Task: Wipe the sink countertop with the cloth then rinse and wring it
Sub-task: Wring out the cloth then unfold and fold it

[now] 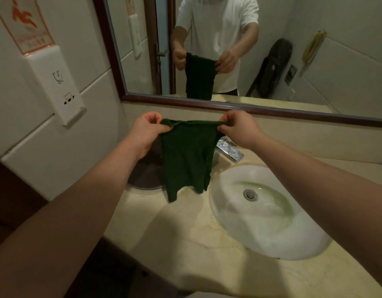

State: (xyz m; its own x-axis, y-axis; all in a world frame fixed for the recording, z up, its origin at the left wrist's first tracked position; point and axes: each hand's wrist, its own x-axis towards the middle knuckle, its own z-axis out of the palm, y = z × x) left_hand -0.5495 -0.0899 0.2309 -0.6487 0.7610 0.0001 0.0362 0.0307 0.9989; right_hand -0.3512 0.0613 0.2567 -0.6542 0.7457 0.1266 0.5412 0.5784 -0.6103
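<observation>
A dark green cloth (186,158) hangs spread out in the air above the beige marble countertop (181,233), left of the white oval sink (261,214). My left hand (146,131) pinches its top left corner and my right hand (237,127) pinches its top right corner. The cloth's lower edge dangles just over the counter near the sink's left rim. A chrome faucet (229,150) stands behind the sink, partly hidden by the cloth.
A round metal lid or pan (146,175) lies on the counter behind the cloth, at the left. A framed mirror (228,50) spans the back wall. A white wall socket panel (56,84) sticks out at the left.
</observation>
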